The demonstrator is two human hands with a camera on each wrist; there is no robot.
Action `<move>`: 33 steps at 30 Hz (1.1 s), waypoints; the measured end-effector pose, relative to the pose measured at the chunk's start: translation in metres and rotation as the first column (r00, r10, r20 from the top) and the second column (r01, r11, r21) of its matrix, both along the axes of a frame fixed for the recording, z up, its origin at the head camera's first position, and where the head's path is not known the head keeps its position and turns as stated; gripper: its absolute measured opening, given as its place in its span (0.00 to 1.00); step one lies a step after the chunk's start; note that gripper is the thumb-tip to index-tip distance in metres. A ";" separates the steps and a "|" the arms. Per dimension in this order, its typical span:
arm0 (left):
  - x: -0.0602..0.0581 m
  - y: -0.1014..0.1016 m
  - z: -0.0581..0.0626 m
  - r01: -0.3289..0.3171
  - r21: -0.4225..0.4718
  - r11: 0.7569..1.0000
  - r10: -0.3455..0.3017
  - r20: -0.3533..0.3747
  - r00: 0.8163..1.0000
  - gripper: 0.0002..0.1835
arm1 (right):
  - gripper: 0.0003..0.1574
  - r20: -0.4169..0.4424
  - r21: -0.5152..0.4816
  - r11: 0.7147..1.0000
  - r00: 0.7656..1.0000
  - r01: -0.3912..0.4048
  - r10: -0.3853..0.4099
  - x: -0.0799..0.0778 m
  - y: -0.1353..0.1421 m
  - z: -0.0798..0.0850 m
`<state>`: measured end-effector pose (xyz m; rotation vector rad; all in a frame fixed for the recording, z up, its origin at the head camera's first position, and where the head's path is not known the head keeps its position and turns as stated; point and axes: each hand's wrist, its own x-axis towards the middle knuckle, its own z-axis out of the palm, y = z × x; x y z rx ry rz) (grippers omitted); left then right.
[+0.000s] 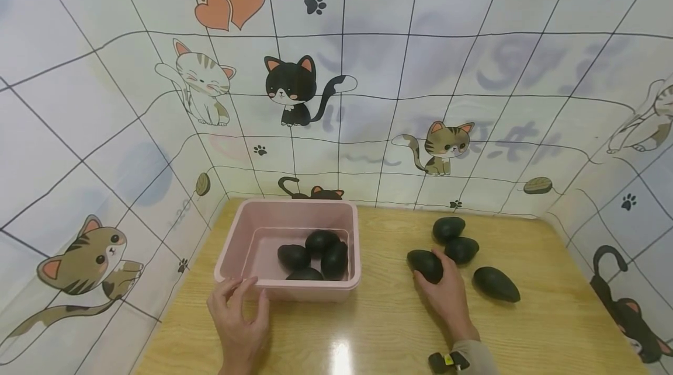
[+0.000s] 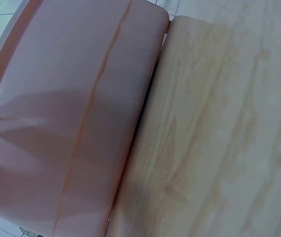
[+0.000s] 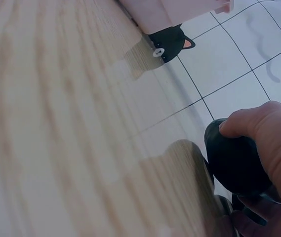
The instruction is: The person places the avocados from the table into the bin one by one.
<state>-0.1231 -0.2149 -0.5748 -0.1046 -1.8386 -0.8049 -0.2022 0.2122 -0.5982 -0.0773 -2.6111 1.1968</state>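
My right hand (image 1: 447, 293) grips a dark green avocado (image 1: 425, 265) between thumb and fingers, low over the table to the right of the pink bin. In the right wrist view the thumb lies across the top of that avocado (image 3: 234, 160). Fingers of my left hand (image 1: 239, 319) rest on the near left rim of the pink plastic bin (image 1: 289, 291). Several avocados (image 1: 322, 242) lie inside the bin toward its right side, one partly hidden by the front wall. The left wrist view shows the bin's outer wall (image 2: 81, 113) and only a fingertip.
Two avocados (image 1: 461, 250) lie touching just behind my right hand, and another avocado (image 1: 496, 284) lies to its right. The wooden table (image 1: 389, 328) backs onto a cat-patterned tiled wall covering (image 1: 368, 71), with side walls left and right.
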 end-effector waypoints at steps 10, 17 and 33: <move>0.000 0.000 0.000 -0.004 0.002 1.000 0.004 0.037 0.999 0.18 | 0.47 0.003 -0.017 1.000 1.000 0.018 -0.018 0.003 -0.002 0.004; -0.001 0.001 0.000 -0.002 0.006 1.000 0.002 -0.002 1.000 0.17 | 0.48 0.004 -0.019 1.000 1.000 0.018 -0.018 0.003 0.000 0.004; 0.001 0.000 0.002 0.000 0.004 1.000 0.000 0.023 1.000 0.18 | 0.47 -0.037 -0.014 1.000 0.999 0.027 -0.028 0.003 -0.005 0.013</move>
